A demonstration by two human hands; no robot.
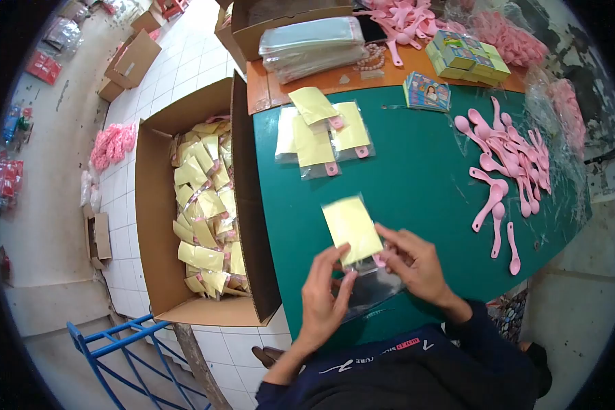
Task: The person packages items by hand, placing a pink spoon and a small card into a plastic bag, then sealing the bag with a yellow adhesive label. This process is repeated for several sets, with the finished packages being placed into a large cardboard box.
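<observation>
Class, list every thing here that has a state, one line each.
Card: partly inside the bag.
Bag: held, lying flat.
Box: open, full of packets.
Spoons: loose, unpacked.
Left hand: fingers gripping bag.
Right hand: fingers gripping card.

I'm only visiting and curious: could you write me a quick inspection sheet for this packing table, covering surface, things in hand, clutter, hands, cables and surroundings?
Surface: green table, mostly bare in the middle.
Job's things: yellow card, its lower end at the mouth of a clear bag.
Clutter: finished packs, loose pink spoons, small colourful boxes.
Hands: left hand pinches the clear bag; right hand holds the yellow card's lower corner.
Cables: nothing seen.
Surroundings: open cardboard box full of packs beside the table, tiled floor, blue frame.
</observation>
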